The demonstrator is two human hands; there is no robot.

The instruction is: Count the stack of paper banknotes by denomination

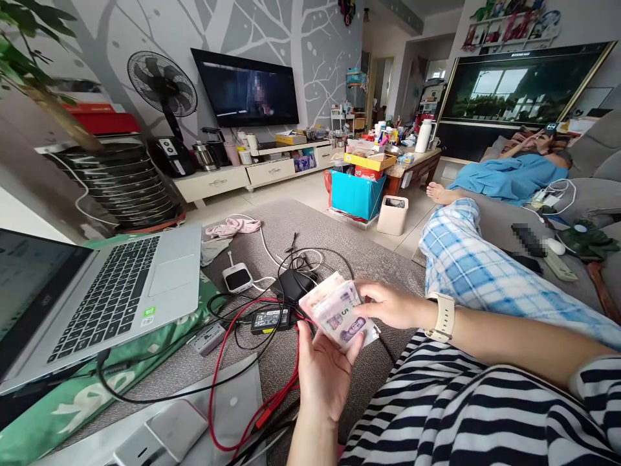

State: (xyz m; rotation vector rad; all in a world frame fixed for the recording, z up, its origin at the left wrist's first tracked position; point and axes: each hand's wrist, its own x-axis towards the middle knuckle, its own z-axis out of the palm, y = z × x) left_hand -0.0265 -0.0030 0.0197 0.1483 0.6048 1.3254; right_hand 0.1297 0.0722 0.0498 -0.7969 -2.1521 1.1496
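A small stack of banknotes is between my two hands, slightly fanned, with a purple 5 note on top. My left hand, palm up, grips the stack from below with its thumb at the lower edge. From the right, my right hand has its fingers closed on the upper right edge of the notes; a cream-banded watch is on that wrist. Just beyond the notes lie a black power adapter and tangled black cables. Red cables run beside my left hand.
An open laptop rests on green cloth at left. A small white device and pink cloth lie on the grey couch. Beyond are a blue box, a bin and a cluttered table. Another person lies under a blue blanket.
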